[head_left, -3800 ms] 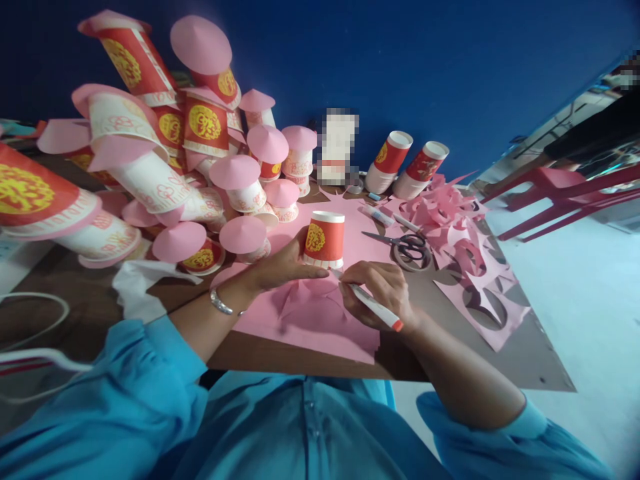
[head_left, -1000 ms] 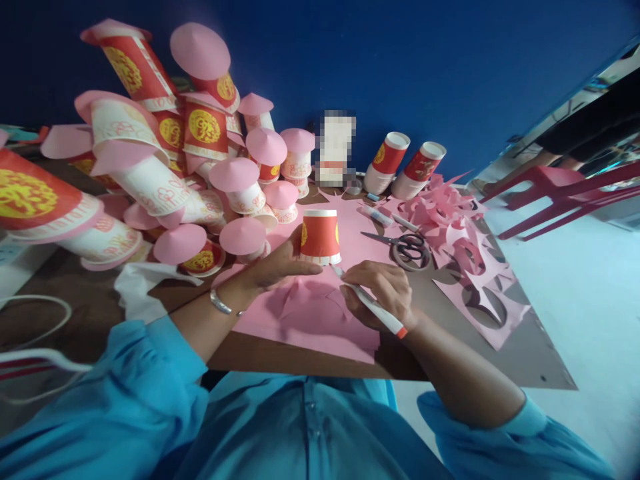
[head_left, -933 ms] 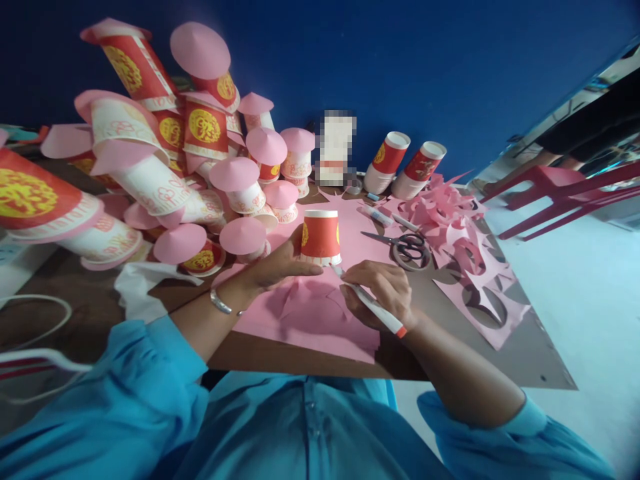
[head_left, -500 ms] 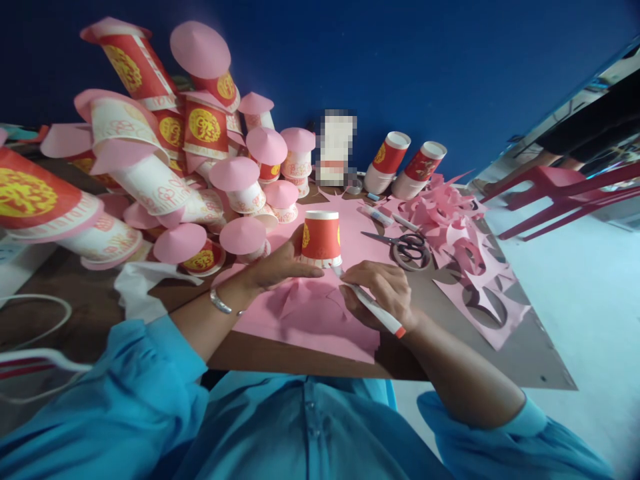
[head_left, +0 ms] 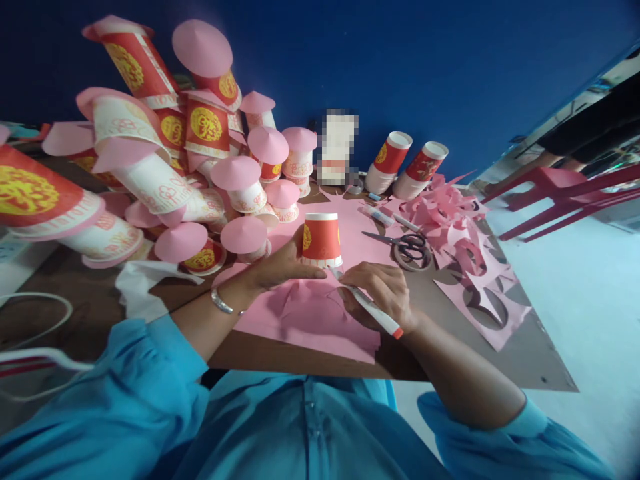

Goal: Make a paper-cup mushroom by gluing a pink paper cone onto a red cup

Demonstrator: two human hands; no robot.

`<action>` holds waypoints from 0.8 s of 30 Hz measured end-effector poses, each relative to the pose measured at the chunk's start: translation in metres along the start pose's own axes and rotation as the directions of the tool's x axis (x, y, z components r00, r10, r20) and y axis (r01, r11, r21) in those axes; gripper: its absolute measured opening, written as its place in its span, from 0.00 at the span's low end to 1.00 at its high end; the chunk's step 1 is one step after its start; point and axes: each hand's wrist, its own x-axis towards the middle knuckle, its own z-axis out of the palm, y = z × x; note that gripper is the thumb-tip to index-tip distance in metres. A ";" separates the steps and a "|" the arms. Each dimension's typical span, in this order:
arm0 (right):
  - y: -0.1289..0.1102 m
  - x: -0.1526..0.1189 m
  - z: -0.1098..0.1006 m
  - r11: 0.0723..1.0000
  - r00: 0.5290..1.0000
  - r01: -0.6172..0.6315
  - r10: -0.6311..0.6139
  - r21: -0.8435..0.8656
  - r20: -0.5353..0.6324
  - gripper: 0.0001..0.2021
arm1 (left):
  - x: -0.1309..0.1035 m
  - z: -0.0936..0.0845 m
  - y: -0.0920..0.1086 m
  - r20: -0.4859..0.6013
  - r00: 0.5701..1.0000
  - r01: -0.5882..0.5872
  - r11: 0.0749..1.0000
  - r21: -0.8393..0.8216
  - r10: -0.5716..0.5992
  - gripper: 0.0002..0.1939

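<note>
A red paper cup (head_left: pixel 321 239) with yellow emblems stands upside down in the middle of the table, over pink paper. My left hand (head_left: pixel 285 261) is closed around its left side near the rim, thumb stretched along the front; the other fingers are hidden behind the cup. In my right hand (head_left: pixel 377 288) is a slim white craft knife (head_left: pixel 373 310) with an orange end. Its greyish tip points at the lower rim of the cup, close to my left thumb. Pink paper sheets (head_left: pixel 310 327) lie beneath both hands.
Many paper cups with pink cone roofs (head_left: pixel 243 235) are piled at left. Black-handled scissors (head_left: pixel 411 246) lie on a tape roll (head_left: pixel 423 264) at right, beside pink paper scraps (head_left: pixel 457 233). Two cup stacks (head_left: pixel 393 160) lean near the blue wall. A red stool (head_left: pixel 545 187) stands beyond.
Both hands stay nearly in place. The knife tip has shifted very slightly to the left along the cup's rim; the view has moved a little.
</note>
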 end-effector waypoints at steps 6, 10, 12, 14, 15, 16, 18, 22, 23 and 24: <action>0.000 0.000 0.001 1.000 1.000 0.003 -0.003 0.010 0.016 0.07 | -0.001 -0.001 -0.001 0.022 1.000 0.002 1.000 0.010 -0.002 0.49; 0.000 0.000 0.001 1.000 1.000 0.002 -0.002 0.002 0.028 0.07 | -0.001 -0.003 -0.002 0.031 1.000 0.006 1.000 0.023 -0.007 0.50; 0.000 0.000 0.001 1.000 1.000 0.000 0.000 -0.002 0.031 0.07 | 0.000 -0.003 -0.003 0.034 0.999 0.014 1.000 0.028 -0.015 0.50; 0.001 0.000 0.001 1.000 0.999 -0.004 0.004 -0.007 0.032 0.07 | 0.000 -0.003 -0.003 0.030 0.999 0.015 1.000 0.025 -0.016 0.51; 0.001 0.000 0.001 1.000 0.999 -0.007 0.008 -0.009 0.031 0.07 | 0.000 -0.002 -0.003 0.027 1.000 0.010 1.000 0.022 -0.011 0.51; 0.001 0.000 0.001 1.000 1.000 -0.012 0.012 -0.009 0.027 0.07 | 0.000 -0.002 -0.003 0.023 1.000 0.003 1.000 0.019 -0.003 0.51; 0.001 0.000 0.000 1.000 1.000 -0.022 0.022 -0.013 0.016 0.07 | 0.000 -0.002 -0.003 0.023 1.000 -0.003 1.000 0.019 0.002 0.50; 0.001 0.000 -0.001 0.999 0.999 -0.044 0.044 -0.025 0.008 0.08 | -0.001 -0.003 -0.004 0.025 1.000 0.011 1.000 0.016 -0.011 0.47; 0.001 0.000 -0.001 0.998 0.999 -0.048 0.048 -0.027 0.008 0.08 | 0.000 -0.003 -0.004 0.023 1.000 0.013 1.000 0.016 -0.013 0.46; 0.001 0.001 -0.001 0.998 0.999 -0.050 0.050 -0.029 0.006 0.08 | 0.000 -0.003 -0.003 0.019 1.000 0.014 1.000 0.017 -0.014 0.46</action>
